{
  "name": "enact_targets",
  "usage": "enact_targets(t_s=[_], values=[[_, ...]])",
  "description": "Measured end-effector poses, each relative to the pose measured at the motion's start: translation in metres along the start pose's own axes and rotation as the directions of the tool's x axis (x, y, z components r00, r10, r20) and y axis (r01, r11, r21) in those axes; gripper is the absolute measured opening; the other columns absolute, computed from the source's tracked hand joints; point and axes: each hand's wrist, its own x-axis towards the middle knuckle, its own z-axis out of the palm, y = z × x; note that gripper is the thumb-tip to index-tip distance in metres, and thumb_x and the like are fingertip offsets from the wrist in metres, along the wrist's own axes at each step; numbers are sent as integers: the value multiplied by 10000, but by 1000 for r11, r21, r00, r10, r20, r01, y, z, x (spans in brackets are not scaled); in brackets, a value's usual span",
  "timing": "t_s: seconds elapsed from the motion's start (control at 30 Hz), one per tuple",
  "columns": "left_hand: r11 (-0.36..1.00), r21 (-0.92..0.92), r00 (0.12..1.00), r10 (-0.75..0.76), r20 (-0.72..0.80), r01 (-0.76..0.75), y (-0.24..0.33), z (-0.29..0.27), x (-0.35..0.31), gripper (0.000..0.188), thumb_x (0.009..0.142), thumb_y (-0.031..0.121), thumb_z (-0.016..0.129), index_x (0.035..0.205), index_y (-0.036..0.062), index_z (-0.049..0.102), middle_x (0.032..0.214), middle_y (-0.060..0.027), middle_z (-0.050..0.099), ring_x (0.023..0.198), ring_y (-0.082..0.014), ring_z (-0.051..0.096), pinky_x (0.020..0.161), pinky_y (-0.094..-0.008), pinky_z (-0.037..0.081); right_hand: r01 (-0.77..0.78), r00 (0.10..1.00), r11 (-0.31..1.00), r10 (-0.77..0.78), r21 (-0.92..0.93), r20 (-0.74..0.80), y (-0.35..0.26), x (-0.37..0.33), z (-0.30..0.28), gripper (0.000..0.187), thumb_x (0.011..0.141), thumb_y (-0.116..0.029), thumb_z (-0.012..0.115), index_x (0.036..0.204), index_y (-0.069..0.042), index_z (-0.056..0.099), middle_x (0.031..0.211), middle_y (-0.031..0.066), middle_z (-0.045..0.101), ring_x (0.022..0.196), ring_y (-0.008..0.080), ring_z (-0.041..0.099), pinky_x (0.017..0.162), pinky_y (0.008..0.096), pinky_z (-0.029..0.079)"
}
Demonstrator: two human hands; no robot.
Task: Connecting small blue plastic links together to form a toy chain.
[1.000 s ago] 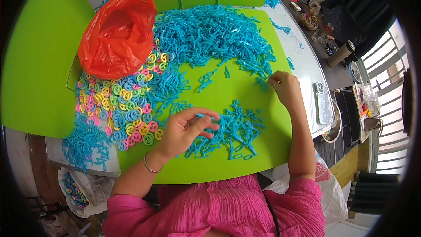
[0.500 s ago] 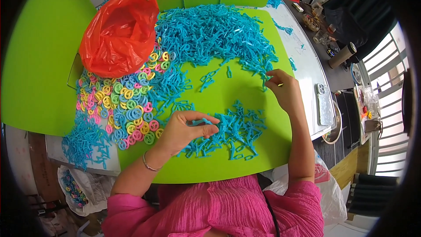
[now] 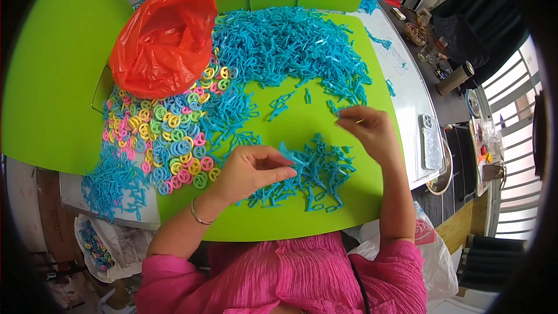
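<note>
Well, farthest left of the left hand's grip, a heap of small blue sticks (image 3: 110, 180) lies at the table edge, with an open white bag (image 3: 129, 250) below it. Closer in, up and to the left of that grip, colourful little wheels (image 3: 171, 121) spread in a thick layer, and a red plastic bag (image 3: 163, 52) sits against their far side. A bracelet (image 3: 199, 214) circles the wrist just behind the left hand (image 3: 251, 171), whose thumb and fingertips are pinched around a blurred blue piece (image 3: 286, 152). Beyond both hands rises the big blue pile (image 3: 288, 43), and a few loose blue bits (image 3: 280, 104) lie on the green board (image 3: 279, 224) between it and the left hand. Just right of the left fingertips is a smaller blue heap (image 3: 321, 171). The right hand (image 3: 372, 132) hovers above and to the right of that heap, its thumb and fingertips closed on a tiny second blue piece (image 3: 337, 114), mostly hidden. Right of this hand lies a phone (image 3: 430, 145), with a flask (image 3: 456, 78) farther beyond.
</note>
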Motion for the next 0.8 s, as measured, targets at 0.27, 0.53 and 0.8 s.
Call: enact_targets(t_s=[0.27, 0.53, 0.8], values=[[992, -119, 997, -55, -54, 48, -2, 3, 5, 152, 818, 29, 679, 964, -8, 655, 817, -9, 646, 709, -59, 573, 632, -186, 461, -513, 830, 559, 130, 651, 542, 6, -16, 46, 171, 861, -120, 644, 997, -21, 672, 931, 80, 671, 771, 132, 610, 688, 276, 511], [994, -107, 995, -30, -94, 19, -5, 0, 5, 145, 823, 53, 679, 953, -9, 657, 812, -19, 648, 697, -66, 568, 634, -199, 457, -579, 784, 475, 101, 663, 612, 9, -13, 48, 187, 896, -152, 599, 1006, -9, 649, 884, 48, 638, 782, 120, 586, 709, 276, 508], [998, -68, 994, -16, -112, 8, -6, 2, 5, 141, 825, 58, 679, 948, -5, 657, 811, -16, 647, 695, -67, 570, 627, -197, 458, -533, 821, 543, 145, 649, 553, 10, -16, 52, 131, 890, -116, 591, 967, -21, 638, 877, 52, 636, 764, 157, 613, 691, 302, 511]])
